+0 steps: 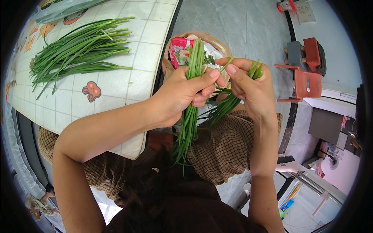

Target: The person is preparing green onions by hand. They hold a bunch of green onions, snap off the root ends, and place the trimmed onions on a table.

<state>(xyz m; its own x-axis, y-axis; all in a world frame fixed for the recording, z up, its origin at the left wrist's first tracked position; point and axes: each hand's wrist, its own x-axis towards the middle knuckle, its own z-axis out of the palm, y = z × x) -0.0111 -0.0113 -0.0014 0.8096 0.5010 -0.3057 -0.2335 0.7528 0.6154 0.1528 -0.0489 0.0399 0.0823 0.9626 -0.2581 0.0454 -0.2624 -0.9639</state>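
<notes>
My left hand (189,88) grips an upright bundle of long green stalks, which look like garlic chives (189,122), with the pale ends up. A smaller bunch of chives (225,106) is held in my right hand (247,78), its leaves hanging down to the left. Between my right thumb and index finger is the end of a single stalk (229,62), close to my left fingertips. Behind both hands a bag-lined bin (214,38) holds a pink wrapper (177,49) and scraps. A loose pile of chives (84,48) lies on the table to the left.
The table (116,110) has a grid-patterned cover, with a plastic bag (64,11) at its far left. Its right edge runs beside the bin. Red plastic chairs (307,84) stand on the tiled floor at the right. A glass display case (306,201) is at the lower right.
</notes>
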